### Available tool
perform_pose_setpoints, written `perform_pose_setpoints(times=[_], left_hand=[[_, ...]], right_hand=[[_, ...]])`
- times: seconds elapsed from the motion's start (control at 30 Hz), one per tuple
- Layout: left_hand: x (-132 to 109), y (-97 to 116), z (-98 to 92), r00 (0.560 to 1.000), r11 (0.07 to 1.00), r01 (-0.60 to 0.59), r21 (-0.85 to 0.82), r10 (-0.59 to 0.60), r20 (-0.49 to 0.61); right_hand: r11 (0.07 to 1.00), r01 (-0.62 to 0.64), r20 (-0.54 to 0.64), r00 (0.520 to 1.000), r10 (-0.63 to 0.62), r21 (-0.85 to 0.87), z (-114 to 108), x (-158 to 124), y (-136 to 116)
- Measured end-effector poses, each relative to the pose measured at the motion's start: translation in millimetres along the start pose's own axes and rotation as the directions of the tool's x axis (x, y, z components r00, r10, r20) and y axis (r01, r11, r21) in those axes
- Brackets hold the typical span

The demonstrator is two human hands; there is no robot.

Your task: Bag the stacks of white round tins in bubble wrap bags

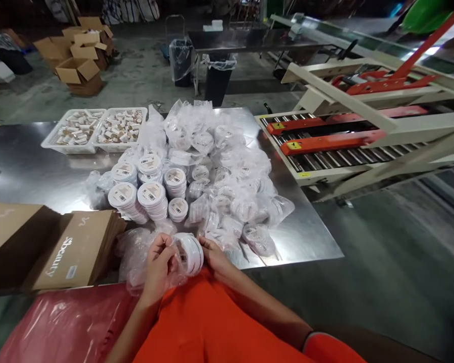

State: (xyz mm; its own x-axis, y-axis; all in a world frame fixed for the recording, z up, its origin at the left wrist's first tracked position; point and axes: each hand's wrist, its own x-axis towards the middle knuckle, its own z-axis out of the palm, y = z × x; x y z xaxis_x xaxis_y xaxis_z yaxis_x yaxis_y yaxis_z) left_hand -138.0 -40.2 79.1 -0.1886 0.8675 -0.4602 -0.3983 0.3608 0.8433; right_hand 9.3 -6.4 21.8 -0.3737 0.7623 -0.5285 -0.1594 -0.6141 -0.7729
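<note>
Close to my body, a short stack of round white discs (193, 254) is tilted on its side, partly in a clear plastic bag (178, 276). My left hand (162, 262) is closed in a pinch on the film at the stack's left end. On the other side, my right hand (216, 258) grips the stack, its fingers partly hidden behind it. Just beyond stand several stacks of round pieces with printed labels (151, 194). To their right lies a heap of bagged stacks (230, 186). Crumpled clear bags (130, 252) lie left of my left hand.
Two white baskets (121, 146) of small white-and-brown pieces stand at the back left of the metal table (310, 237). Cardboard boxes (66, 257) sit at the front left, above red plastic (68, 322). A roller conveyor (325, 159) adjoins the right side.
</note>
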Motion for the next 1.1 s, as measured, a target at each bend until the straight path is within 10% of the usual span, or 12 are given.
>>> perform_pose_setpoints(times=[0.3, 0.6, 0.77, 0.93, 1.1], left_hand=[[10.1, -16.3, -31.2, 0.997, 0.91, -0.069, 0.409, 0.079, -0.007], [-1.4, -10.9, 5.3, 0.992, 0.951, -0.11, 0.288, 0.085, 0.097], [-4.8, -11.4, 15.4, 0.968, 0.88, -0.224, 0.419, 0.15, 0.202], [2.9, -25.0, -40.1, 0.963, 0.811, -0.222, 0.541, 0.269, -0.009], [9.6, -63.9, -109.8, 0.954, 0.481, -0.055, 0.875, 0.285, -0.097]], right_hand=[[0.768, 0.313, 0.04, 0.935, -0.352, -0.559, -18.9, 2.5, -35.1], [0.728, 0.465, 0.395, 0.874, -0.284, -0.504, 1.9, -11.0, -18.5], [0.536, 0.53, 0.315, 0.839, -0.444, -0.657, 1.3, 4.8, -13.1], [0.44, 0.555, 0.258, 0.78, -0.57, -0.706, -34.2, 42.4, -82.3], [0.269, 0.316, 0.064, 0.747, -0.661, -0.91, -80.8, 105.9, -152.8]])
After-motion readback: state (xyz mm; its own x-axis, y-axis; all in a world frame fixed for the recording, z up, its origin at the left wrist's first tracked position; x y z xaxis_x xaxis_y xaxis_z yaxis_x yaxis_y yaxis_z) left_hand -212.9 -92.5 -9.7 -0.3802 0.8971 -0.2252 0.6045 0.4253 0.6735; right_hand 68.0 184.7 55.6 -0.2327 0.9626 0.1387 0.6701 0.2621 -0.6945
